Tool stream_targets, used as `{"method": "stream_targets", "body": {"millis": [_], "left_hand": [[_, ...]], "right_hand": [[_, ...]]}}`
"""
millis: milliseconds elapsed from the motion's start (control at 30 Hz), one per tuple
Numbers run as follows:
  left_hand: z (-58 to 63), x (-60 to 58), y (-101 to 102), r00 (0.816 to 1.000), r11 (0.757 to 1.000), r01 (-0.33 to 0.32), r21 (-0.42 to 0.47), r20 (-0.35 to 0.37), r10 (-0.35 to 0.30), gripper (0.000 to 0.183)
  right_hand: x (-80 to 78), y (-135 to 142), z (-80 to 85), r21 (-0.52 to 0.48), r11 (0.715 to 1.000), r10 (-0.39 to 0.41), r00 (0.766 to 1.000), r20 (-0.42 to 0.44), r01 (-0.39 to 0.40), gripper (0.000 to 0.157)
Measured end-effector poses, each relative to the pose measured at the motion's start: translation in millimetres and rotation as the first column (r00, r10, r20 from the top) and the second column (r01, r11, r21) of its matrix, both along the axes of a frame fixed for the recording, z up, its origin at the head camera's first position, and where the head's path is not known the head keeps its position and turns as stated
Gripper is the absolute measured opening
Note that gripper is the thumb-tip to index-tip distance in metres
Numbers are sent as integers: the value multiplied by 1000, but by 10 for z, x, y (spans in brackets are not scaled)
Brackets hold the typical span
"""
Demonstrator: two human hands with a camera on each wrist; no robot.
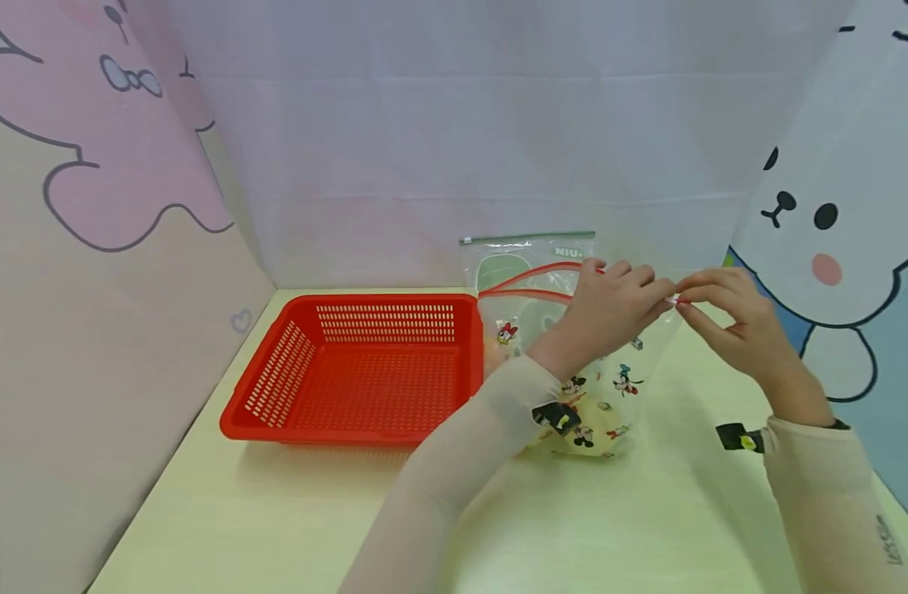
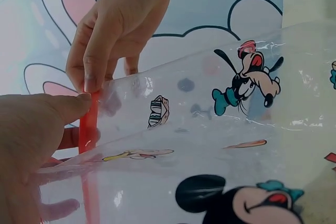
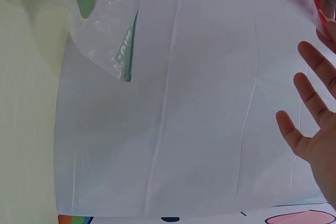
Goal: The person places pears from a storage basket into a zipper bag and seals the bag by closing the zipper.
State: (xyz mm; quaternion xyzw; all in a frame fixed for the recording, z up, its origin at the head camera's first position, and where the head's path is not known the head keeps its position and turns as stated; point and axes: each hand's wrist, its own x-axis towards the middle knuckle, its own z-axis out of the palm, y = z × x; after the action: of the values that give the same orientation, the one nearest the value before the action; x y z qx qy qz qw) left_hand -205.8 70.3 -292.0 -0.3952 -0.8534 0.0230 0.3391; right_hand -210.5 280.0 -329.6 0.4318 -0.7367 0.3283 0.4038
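A clear zip bag (image 1: 627, 375) with cartoon prints and a red zip strip (image 1: 532, 276) stands upright on the table, right of the basket. Something pale yellow (image 1: 589, 419) shows through its lower part. My left hand (image 1: 610, 312) grips the bag's top by the red strip, its thumb on the near side in the left wrist view. At the strip's right end, my right hand (image 1: 740, 318) pinches the corner between thumb and forefinger. Its other fingers spread apart in the right wrist view. The fingertips of both hands nearly meet there; a small whitish piece shows between them.
A red plastic basket (image 1: 383, 439) with slotted sides sits at the left. Behind the zip bag stands another clear bag (image 1: 498, 256) with a green top strip. Fabric walls (image 1: 454, 124) with cartoon animals border the pale table (image 1: 313, 511).
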Motion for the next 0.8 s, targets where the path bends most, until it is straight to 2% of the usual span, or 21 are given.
{"method": "stream_targets", "body": {"millis": [233,600,800], "left_hand": [[-17,15,50,1000,998,-30,-46,6,31,30],[0,45,69,996,987,-70,-145,-70,60,31],[-31,51,6,990,987,-58,-151,-137,38,28]], "right_hand": [[2,11,-13,3,1000,-1,1000,-3,1,57],[46,-114,57,-53,999,-2,996,-84,-2,53],[53,-145,74,-2,998,-66,985,-161,67,51]]}}
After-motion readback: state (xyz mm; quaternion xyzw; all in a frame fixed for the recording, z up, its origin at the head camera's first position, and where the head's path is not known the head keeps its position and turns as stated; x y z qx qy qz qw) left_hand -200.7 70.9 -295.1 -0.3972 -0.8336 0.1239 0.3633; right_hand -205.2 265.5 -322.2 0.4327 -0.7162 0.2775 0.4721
